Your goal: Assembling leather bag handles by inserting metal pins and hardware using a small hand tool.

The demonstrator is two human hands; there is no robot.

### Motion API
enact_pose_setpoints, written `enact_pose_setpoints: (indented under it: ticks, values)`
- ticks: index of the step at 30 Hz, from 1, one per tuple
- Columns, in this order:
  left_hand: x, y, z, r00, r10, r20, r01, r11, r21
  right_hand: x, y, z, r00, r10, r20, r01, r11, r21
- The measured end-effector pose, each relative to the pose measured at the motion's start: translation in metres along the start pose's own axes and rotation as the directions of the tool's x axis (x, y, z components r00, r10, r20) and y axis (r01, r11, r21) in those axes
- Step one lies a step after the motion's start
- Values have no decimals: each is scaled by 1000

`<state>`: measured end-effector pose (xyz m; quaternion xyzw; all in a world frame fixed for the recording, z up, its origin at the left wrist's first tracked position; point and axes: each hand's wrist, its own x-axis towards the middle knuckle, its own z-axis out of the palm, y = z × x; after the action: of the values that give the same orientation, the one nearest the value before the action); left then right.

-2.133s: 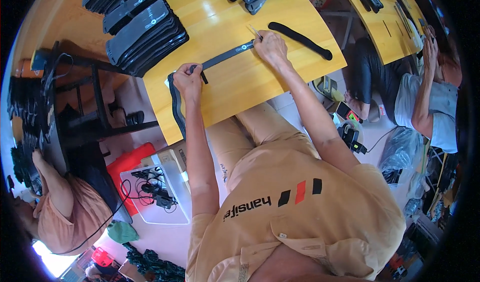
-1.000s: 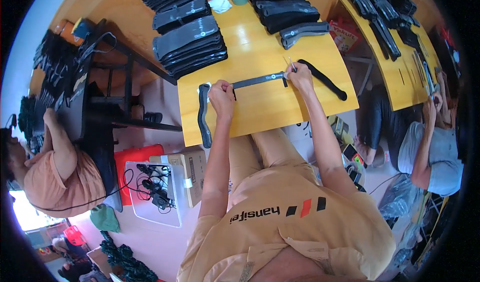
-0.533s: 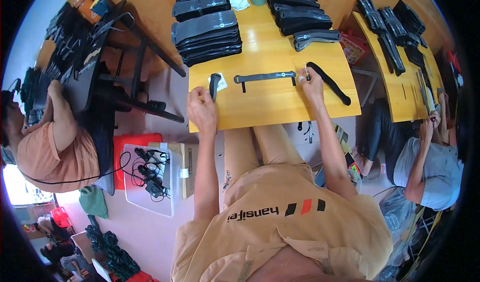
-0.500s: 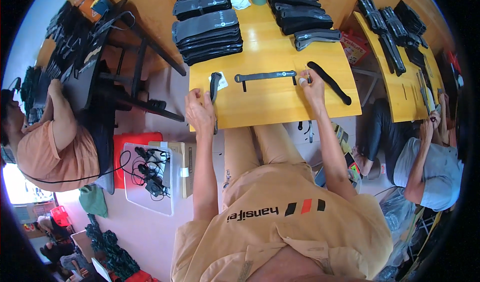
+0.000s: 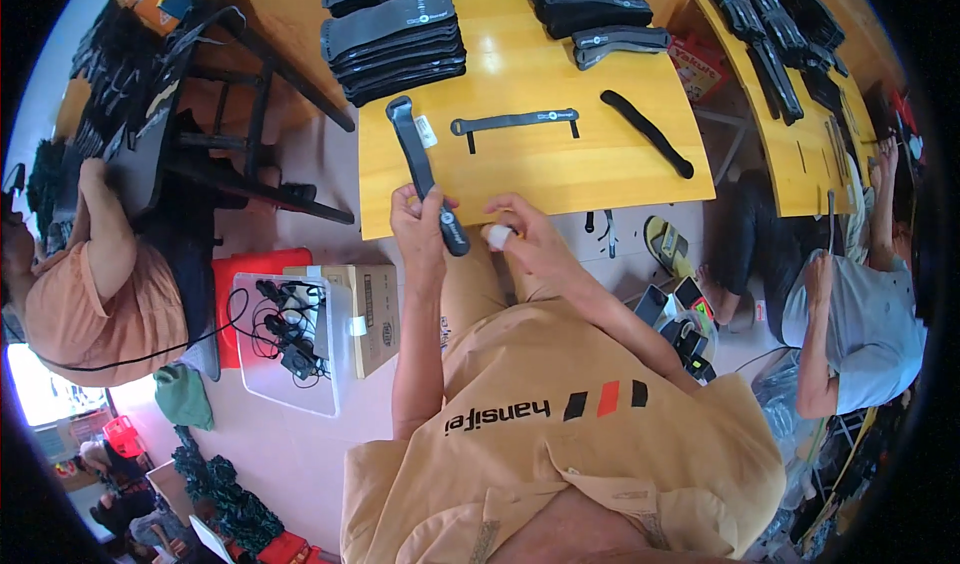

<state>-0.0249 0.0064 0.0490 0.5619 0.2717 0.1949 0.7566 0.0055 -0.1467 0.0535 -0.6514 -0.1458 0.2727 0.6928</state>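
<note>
My left hand [image 5: 417, 219] is closed around a dark grey strap [image 5: 409, 139] with a rounded end. The strap's far part lies over the left of the yellow table [image 5: 540, 184], and its near end hangs past the front edge. Close beside it, my right hand [image 5: 535, 249] is held over my lap with curled fingers, one of them wrapped in white. Whatever those fingers pinch is too small to make out. A grey strap with two short black tabs [image 5: 515, 121] lies across the table's middle. To its right is a plain black strap [image 5: 648, 134].
Piles of dark straps stand at the back left [image 5: 395, 49] and back right [image 5: 590, 9]. A small white card [image 5: 426, 132] lies by the held strap. On the floor at left is a clear bin [image 5: 335, 364] of cables. Co-workers sit at tables on both sides.
My left hand has turned the strap so its length shows, lifting it clear of the white card. The right hand has moved from the table's right side leftward and nearer, beside the left hand.
</note>
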Motion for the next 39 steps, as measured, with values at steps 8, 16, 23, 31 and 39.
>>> enact_pose_setpoints:
  ticks: [8,16,23,31,39]
  values:
    - [-24,5,20,950,-185,252,253,927,-275,-9,-19,-3,997,79,18,-81,968,237]
    - [-33,13,11,936,-154,316,256,915,-313,-26,-39,-22,1000,5,11,-8,942,335]
    - [-37,23,9,942,-52,331,180,911,-370,-47,-42,-18,956,-268,118,293,867,-403]
    - [-45,32,21,974,-4,228,85,934,-348,-50,-53,-8,985,-147,90,171,903,-394]
    - [-48,31,29,987,104,120,-80,978,-190,-46,-50,-8,988,-141,66,155,876,-456]
